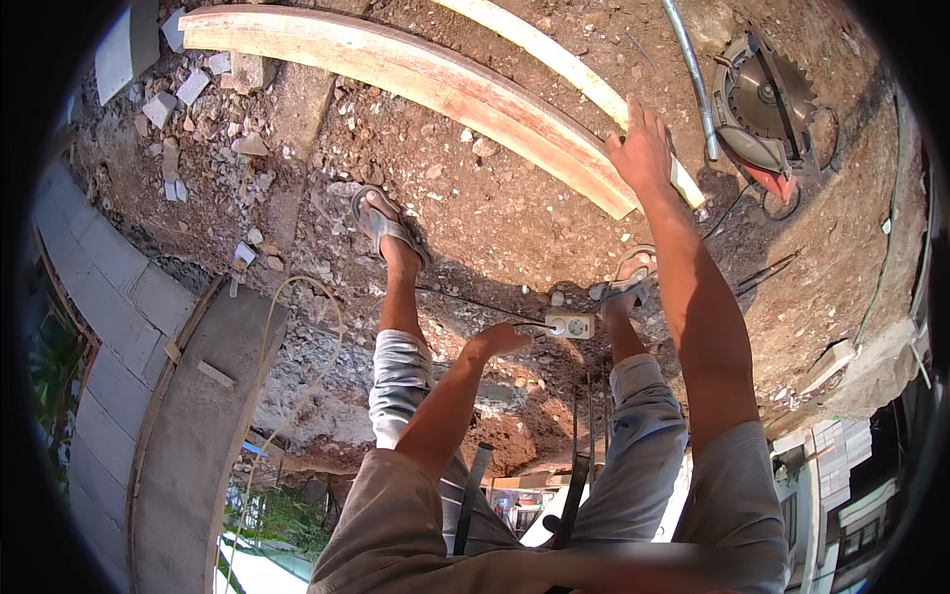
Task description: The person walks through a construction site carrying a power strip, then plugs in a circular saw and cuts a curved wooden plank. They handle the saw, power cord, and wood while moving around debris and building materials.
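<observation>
My right hand [645, 153] rests over a narrow pale wood strip [554, 51], fingers stretched and thumb apart. The strip's near end shows beyond my wrist. Beside it lies a thicker reddish timber beam [416, 74], its end just left of that hand. Low between my legs, my left hand [498, 340] is closed, its fingertips at a cord by a white extension socket [571, 326]. The grip itself is partly hidden. A dark cable [465, 301] runs from the left toward the socket.
A circular saw [767, 99] with its toothed blade exposed lies at the upper right, beside a metal pipe [693, 74]. Broken blocks [193, 87] and rubble cover the upper left. My sandalled feet stand on rough dirt. A concrete ledge [193, 426] edges the left.
</observation>
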Tool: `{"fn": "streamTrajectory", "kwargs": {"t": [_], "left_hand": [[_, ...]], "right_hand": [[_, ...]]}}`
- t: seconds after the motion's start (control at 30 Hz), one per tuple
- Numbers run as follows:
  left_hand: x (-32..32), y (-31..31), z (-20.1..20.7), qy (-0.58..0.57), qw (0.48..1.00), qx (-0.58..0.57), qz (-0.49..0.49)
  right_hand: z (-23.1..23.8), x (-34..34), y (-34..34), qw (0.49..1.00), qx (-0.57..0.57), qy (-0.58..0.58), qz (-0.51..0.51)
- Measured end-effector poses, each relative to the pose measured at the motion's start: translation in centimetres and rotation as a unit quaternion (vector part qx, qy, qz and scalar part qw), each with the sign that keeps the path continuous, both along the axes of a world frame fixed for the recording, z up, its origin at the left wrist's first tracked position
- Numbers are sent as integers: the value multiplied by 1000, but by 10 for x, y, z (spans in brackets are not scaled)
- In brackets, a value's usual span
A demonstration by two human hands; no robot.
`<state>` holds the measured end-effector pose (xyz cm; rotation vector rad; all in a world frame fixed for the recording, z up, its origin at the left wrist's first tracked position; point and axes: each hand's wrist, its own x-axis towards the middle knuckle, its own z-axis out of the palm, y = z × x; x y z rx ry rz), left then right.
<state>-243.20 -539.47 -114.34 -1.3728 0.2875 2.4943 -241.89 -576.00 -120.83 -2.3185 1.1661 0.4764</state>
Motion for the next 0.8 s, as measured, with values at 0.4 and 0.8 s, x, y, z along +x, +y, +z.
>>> {"fn": "streamTrajectory", "kwargs": {"t": [0.4,0.8], "left_hand": [[255,-235,-58,-605,643,-63,465],[228,-81,-68,-234,481,-63,843]], "right_hand": [[12,3,23,989,97,-79,-83],[65,47,-1,978,126,-142,-92]]}}
